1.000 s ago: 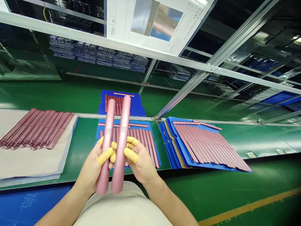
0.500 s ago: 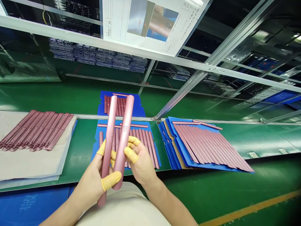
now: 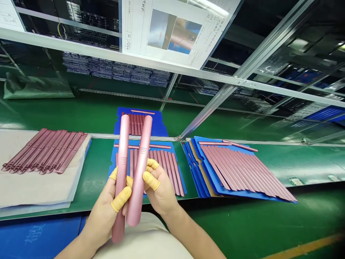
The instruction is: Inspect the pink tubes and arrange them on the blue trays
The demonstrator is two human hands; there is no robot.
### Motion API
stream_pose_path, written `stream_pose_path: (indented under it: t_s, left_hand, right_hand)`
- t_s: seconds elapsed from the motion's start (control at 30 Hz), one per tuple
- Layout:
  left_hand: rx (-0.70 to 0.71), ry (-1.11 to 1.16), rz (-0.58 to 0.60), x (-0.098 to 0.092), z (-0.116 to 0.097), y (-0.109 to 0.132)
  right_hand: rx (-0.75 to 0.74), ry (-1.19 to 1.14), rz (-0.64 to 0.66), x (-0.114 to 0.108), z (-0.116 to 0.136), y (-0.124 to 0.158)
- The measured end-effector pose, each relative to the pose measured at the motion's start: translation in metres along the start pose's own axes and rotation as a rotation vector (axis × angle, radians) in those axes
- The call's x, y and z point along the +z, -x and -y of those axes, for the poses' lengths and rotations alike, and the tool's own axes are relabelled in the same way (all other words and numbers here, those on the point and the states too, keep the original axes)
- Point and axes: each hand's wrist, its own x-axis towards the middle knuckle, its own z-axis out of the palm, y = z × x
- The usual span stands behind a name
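Two long pink rounded strips with small engraved lines near their middles are held up before me. My left hand (image 3: pixel 106 207), in yellow finger cots, closes around the left pink strip (image 3: pixel 122 151). My right hand (image 3: pixel 159 183), also with yellow finger cots, grips the right pink strip (image 3: pixel 142 154) between thumb and fingers. The strips lean slightly apart at their tops. Behind them on the bench lies a blue tray (image 3: pixel 182 176) with a row of similar strips, partly hidden by my hands.
To the left, several darker pink pieces (image 3: pixel 44 151) lie on pale sheets (image 3: pixel 32 190). A stack of blue boards (image 3: pixel 194 176) bearing many pink strips (image 3: pixel 242 165) overhangs the green bench's front edge at right. A metal frame post (image 3: pixel 207 111) and an instruction sheet (image 3: pixel 172 61) stand ahead.
The left thumb has shifted from the right strip's lower end onto the left strip. Both strips sit slightly lower and more upright, and the camera has tilted a little.
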Motion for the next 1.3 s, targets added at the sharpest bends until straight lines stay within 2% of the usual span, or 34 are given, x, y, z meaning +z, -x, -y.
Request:
stream_pose_path:
  t_s: [0.1, 0.2, 0.33, 0.6, 0.7, 0.8, 0.97, 1.3]
  left_hand:
    - [0.061, -0.146, -0.004, -0.003, -0.001, 0.008]
    - [0.025, -0.221, 0.006, -0.005, -0.001, 0.01]
    - [0.049, -0.159, 0.013, -0.006, 0.002, 0.003]
    - [0.074, -0.065, -0.094, -0.004, 0.004, 0.002]
    - [0.047, -0.023, -0.135, 0.001, 0.0, 0.006]
    - [-0.006, 0.0, -0.125, 0.006, -0.003, 0.009]
    - [-0.016, 0.029, -0.137, 0.007, -0.003, 0.009]
    - [-0.122, 0.247, 0.011, 0.0, 0.001, 0.002]
  right_hand:
    - [-0.043, 0.048, -0.005, -0.001, 0.0, 0.001]
    - [-0.075, 0.107, 0.0, -0.001, -0.002, 0.002]
    - [-0.048, 0.112, -0.003, 0.002, -0.002, 0.003]
    - [0.054, 0.008, 0.025, 0.005, -0.002, 0.004]
    - [0.065, -0.021, 0.067, 0.004, -0.004, 0.005]
    - [0.065, -0.036, 0.102, 0.002, -0.005, 0.006]
    - [0.066, -0.04, 0.106, 0.001, -0.005, 0.006]
    - [0.017, 0.023, 0.092, -0.005, -0.002, 0.008]
